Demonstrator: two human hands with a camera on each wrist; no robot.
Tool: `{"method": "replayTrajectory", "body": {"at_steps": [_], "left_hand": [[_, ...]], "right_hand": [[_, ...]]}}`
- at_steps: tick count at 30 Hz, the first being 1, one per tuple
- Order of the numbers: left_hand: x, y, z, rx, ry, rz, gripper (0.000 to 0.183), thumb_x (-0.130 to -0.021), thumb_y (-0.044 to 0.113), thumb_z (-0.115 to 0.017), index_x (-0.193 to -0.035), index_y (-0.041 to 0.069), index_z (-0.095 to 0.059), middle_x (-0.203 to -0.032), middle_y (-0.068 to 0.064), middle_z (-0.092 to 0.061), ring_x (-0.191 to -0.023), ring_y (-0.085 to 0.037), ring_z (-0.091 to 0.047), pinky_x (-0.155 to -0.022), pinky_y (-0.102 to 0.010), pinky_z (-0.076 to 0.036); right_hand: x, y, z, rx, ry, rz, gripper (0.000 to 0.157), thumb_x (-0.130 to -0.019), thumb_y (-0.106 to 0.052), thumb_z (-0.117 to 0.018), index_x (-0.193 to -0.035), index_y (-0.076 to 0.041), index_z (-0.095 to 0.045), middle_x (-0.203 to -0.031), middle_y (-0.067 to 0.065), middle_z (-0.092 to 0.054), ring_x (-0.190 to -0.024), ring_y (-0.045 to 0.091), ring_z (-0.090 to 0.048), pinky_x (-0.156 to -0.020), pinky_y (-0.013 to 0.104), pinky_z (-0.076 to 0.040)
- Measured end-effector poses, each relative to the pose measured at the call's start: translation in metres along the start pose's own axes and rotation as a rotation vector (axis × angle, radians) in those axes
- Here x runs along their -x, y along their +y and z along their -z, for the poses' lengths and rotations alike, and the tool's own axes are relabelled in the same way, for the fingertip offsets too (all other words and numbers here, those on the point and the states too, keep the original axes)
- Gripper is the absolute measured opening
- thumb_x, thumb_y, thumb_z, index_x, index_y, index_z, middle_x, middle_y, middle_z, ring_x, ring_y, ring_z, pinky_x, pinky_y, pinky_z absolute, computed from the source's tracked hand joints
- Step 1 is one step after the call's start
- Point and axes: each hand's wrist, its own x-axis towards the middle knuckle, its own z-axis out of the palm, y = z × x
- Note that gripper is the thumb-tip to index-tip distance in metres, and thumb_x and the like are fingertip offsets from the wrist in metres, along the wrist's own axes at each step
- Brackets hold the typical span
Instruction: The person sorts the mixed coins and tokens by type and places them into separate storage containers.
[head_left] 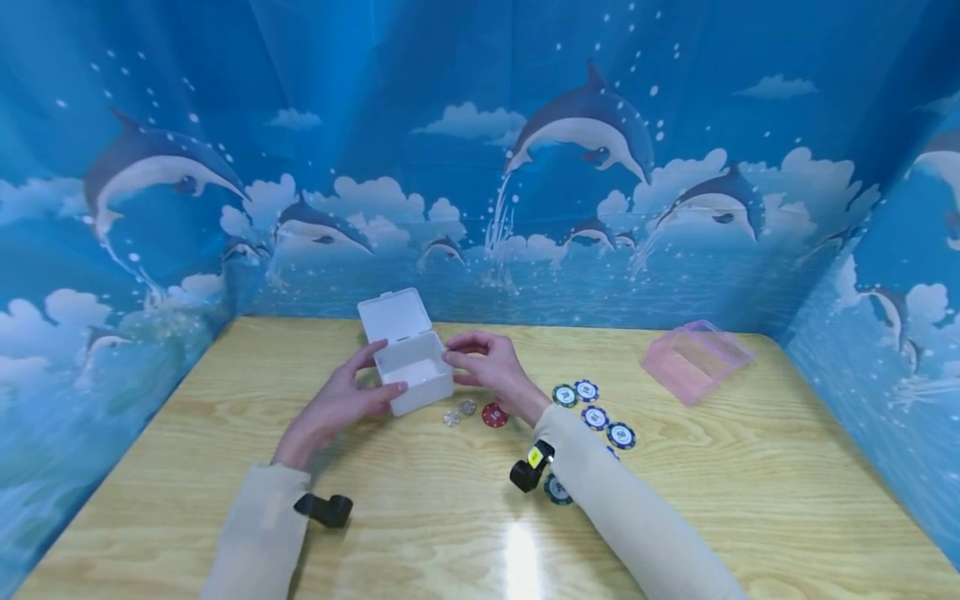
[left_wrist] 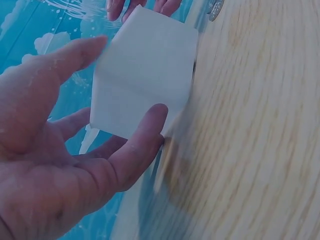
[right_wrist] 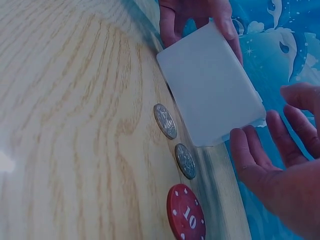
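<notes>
A small white plastic box (head_left: pixel 424 394) stands on the table with its hinged lid (head_left: pixel 394 315) raised toward the back; its inside looks bare. At the box's left side, my left hand (head_left: pixel 352 393) holds it, thumb at the front and fingers farther back. My right hand (head_left: pixel 491 367) is at the right side, fingertips touching or very close to the wall and rim, fingers loosely bent. Two silvery coins (right_wrist: pixel 165 121) lie just in front of the box. Beside them is a red poker chip (right_wrist: pixel 186 212) marked 10, near my right wrist.
Several blue and green poker chips (head_left: pixel 595 417) lie right of centre, some partly covered by my right sleeve (head_left: pixel 622 500). A pink translucent container (head_left: pixel 693 367) sits at the back right. A dolphin-printed curtain (head_left: pixel 465 167) encloses the wooden table (head_left: pixel 420 508).
</notes>
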Motion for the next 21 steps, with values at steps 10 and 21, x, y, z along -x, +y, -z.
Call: {"method": "replayTrajectory", "body": {"at_steps": [10, 21], "left_hand": [[-0.002, 0.0, 0.001, 0.001, 0.014, 0.003, 0.095, -0.093, 0.025, -0.076, -0.166, 0.021, -0.015, -0.165, -0.023, -0.022, -0.129, -0.044, -0.058, -0.097, -0.042, -0.059], [-0.003, -0.001, -0.001, 0.005, 0.034, 0.013, 0.094, -0.093, 0.024, -0.076, -0.165, 0.019, -0.016, -0.162, -0.022, -0.026, -0.132, -0.046, -0.055, -0.097, -0.041, -0.06]], "right_hand": [[0.004, 0.001, 0.006, 0.037, -0.057, 0.053, 0.034, -0.095, -0.012, -0.073, -0.127, -0.004, -0.066, -0.128, 0.013, -0.065, -0.116, 0.029, -0.068, -0.095, 0.044, -0.06], [0.011, 0.002, 0.016, 0.127, -0.098, 0.083, 0.039, -0.094, -0.017, -0.074, -0.131, -0.005, -0.064, -0.13, 0.013, -0.065, -0.115, 0.027, -0.068, -0.098, 0.048, -0.059]]}}
